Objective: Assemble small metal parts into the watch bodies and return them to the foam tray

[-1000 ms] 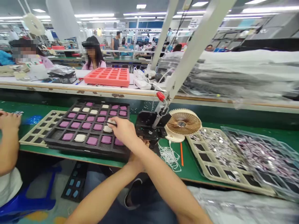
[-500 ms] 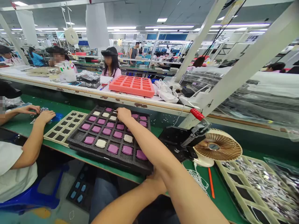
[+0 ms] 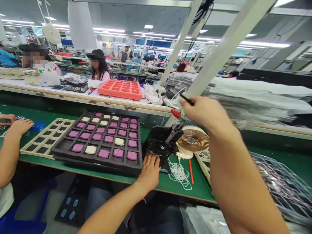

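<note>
Green tabletop carries a black foam tray, its lower right corner just beside my left hand. Rows of pockets in that tray, ahead of and to the left of my left fingers, hold mauve pads and a few white pads, all well below my raised right hand. Farther left of my fingers, a beige grid frame lies against the tray, and a co-worker's hands rest beyond it. To the right of my left hand stand a black clamp stand and a tan desk fan; a coil of white cord and an orange stick lie on the tabletop below them. My left hand lies open, fingers spread, their tips just beside the clamp's base. My right fingers are closed on a thin black tool, held up above the fan and well away from the tray; blur hides its exact kind.
</note>
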A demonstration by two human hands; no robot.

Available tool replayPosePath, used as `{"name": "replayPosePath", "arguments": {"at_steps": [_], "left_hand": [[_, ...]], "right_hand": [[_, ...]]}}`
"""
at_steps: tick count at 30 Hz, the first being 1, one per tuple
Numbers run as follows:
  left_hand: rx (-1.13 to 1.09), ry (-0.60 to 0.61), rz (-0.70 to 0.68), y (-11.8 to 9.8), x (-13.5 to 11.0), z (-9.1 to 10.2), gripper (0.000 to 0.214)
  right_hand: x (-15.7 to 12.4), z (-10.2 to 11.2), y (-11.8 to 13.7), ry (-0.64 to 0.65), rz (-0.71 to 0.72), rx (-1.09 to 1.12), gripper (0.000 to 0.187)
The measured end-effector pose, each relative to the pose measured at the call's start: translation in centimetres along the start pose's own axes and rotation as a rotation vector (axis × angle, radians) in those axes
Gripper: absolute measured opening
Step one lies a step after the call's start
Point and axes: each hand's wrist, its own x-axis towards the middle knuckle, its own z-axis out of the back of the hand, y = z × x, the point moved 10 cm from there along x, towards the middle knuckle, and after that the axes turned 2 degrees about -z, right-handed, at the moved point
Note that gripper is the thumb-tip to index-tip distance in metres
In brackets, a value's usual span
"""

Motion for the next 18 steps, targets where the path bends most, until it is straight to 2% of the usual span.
{"name": "replayPosePath", "arguments": {"at_steps": [2,4,5,7,9,11,14,16,18], "left_hand": [[0.056,0.005,-0.002,-0.2,-0.4,0.5,0.053],[0.112,0.011,-0.001,-0.4,-1.3,1.1,0.052],[0.138,0.016,-0.001,-0.5,-2.0,1.4,0.052],[0.181,0.031,-0.004,-0.8,-3.6,1.9,0.053],[0.208,0.046,-0.005,-0.9,-5.3,2.2,0.05],[0.217,0.059,-0.006,-0.9,-6.6,2.3,0.045],[0.209,0.074,-0.023,-0.7,-7.5,1.9,0.041],[0.207,0.081,-0.03,-0.7,-7.5,1.6,0.043],[0.218,0.088,-0.025,-0.7,-7.4,1.5,0.045]], "right_hand": [[1.0,-3.1,-2.7,0.151,-0.13,-0.061,0.031],[0.4,-5.0,-3.1,0.226,-0.2,-0.027,0.025],[-0.3,-4.9,-2.7,0.184,-0.205,0.012,0.026],[-3.0,-2.7,-1.1,-0.042,-0.165,0.09,0.033],[-7.7,0.1,0.8,-0.32,-0.083,0.159,0.034],[-13.0,1.2,1.9,-0.489,-0.061,0.233,0.029],[-19.1,-0.7,2.2,-0.539,-0.134,0.349,0.023],[-21.2,-2.9,2.1,-0.506,-0.151,0.404,0.023],[-22.1,-4.5,1.7,-0.462,-0.137,0.436,0.024]]}}
